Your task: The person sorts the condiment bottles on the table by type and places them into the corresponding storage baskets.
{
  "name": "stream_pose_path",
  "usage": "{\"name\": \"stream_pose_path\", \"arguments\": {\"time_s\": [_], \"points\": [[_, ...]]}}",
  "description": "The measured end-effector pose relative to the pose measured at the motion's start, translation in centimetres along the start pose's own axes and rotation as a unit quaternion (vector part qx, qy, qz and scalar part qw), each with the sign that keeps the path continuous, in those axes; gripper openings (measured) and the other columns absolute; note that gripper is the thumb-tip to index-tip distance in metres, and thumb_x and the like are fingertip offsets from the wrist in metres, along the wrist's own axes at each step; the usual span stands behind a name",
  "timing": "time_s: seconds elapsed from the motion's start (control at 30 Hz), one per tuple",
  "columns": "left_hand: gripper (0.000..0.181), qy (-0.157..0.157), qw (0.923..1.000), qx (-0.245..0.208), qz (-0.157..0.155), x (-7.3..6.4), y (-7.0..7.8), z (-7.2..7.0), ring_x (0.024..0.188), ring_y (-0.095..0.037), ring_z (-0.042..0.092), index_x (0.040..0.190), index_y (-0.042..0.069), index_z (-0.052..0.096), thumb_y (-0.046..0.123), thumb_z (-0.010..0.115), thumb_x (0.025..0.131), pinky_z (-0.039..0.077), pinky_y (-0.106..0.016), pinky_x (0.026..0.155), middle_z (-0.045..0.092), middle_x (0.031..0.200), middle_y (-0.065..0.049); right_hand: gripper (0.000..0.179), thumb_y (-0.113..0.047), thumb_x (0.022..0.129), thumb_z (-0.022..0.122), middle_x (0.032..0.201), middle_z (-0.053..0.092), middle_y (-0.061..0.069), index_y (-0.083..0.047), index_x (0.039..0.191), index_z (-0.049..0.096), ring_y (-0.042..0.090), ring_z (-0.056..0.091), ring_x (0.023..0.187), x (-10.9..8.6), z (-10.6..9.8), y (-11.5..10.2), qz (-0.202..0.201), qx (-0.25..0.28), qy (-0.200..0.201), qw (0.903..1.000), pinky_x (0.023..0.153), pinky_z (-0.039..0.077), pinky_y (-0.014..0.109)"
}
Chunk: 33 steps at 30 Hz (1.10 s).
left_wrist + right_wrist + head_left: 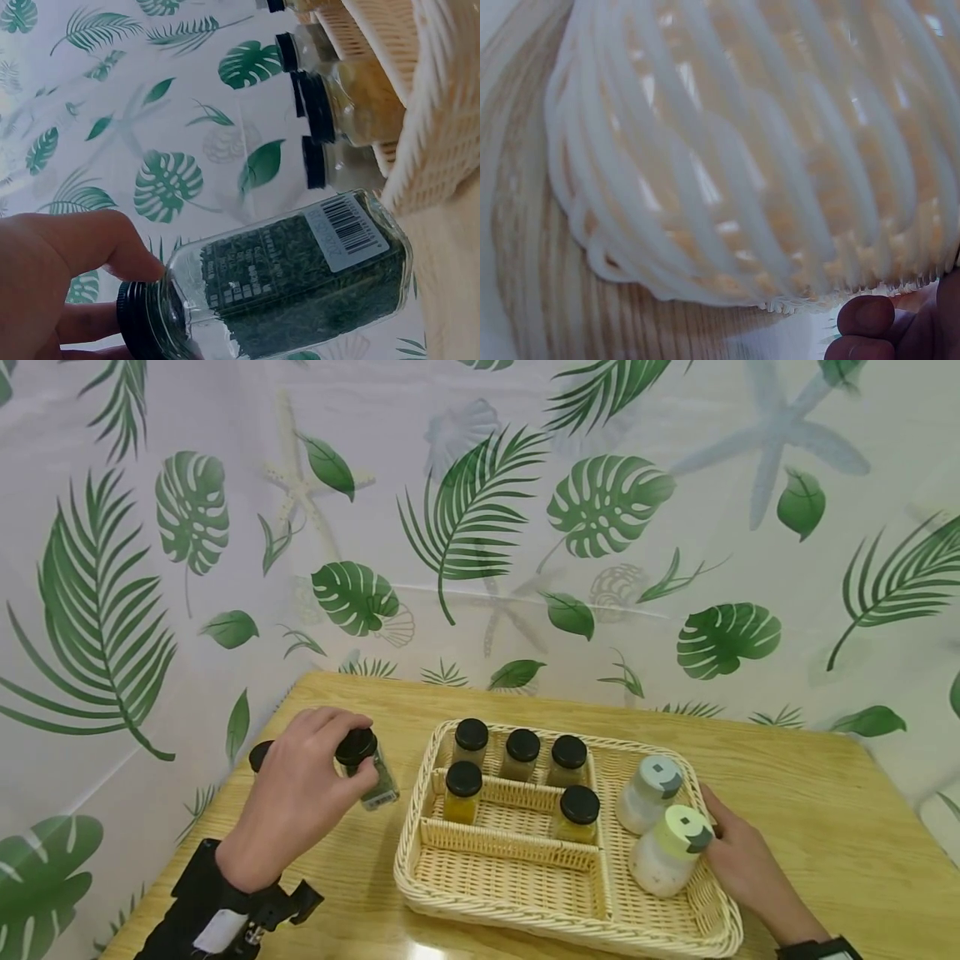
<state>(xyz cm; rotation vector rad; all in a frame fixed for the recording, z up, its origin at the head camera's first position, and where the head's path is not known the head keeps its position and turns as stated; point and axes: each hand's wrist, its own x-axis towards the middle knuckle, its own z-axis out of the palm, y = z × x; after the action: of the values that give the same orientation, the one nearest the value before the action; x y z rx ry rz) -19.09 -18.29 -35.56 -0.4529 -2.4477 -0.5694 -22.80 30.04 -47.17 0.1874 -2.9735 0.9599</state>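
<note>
By its black lid, my left hand holds a glass spice jar of dried green herbs, left of the basket and tilted. The left wrist view shows the jar's barcode label and the thumb and fingers at the lid. My right hand grips the right rim of a divided wicker basket; in the right wrist view its curled fingers are beside the weave. Several black-lidded jars stand in the basket's left compartments, among them a yellow spice jar.
Two larger jars, one white-lidded and one yellow-green-lidded, stand in the basket's right compartment. Another black lid shows behind my left hand. A leaf-patterned cloth hangs behind the wooden table.
</note>
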Motion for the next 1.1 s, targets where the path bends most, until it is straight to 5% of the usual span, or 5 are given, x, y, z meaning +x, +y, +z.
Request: {"name": "stream_pose_path", "arguments": {"time_s": [0.53,1.1], "points": [[0.03,-0.017,0.9973,-0.009,0.07,0.8,5.4,-1.3,0.096,-0.018,0.052,0.105,0.008,0.067,0.016,0.068,0.076,0.048,-0.038,0.077,0.061,0.102,-0.004,0.063,-0.011,0.094,0.041,0.13,0.04,0.042,0.005,0.149,0.014,0.05,0.038,0.116,0.2,-0.4,-0.2,0.009,0.004,-0.012,0.9999,0.09,0.036,0.067],[0.027,-0.104,0.9807,-0.047,0.159,1.5,10.9,2.0,0.094,-0.011,0.047,0.11,0.011,0.064,0.02,0.062,0.085,0.047,-0.027,0.075,0.058,0.105,0.0,0.062,-0.013,0.095,0.04,0.131,0.041,0.039,0.002,0.15,0.015,0.047,0.038,0.117,0.1,-0.5,0.0,0.005,0.01,-0.009,0.9999,0.089,0.037,0.066]]}}
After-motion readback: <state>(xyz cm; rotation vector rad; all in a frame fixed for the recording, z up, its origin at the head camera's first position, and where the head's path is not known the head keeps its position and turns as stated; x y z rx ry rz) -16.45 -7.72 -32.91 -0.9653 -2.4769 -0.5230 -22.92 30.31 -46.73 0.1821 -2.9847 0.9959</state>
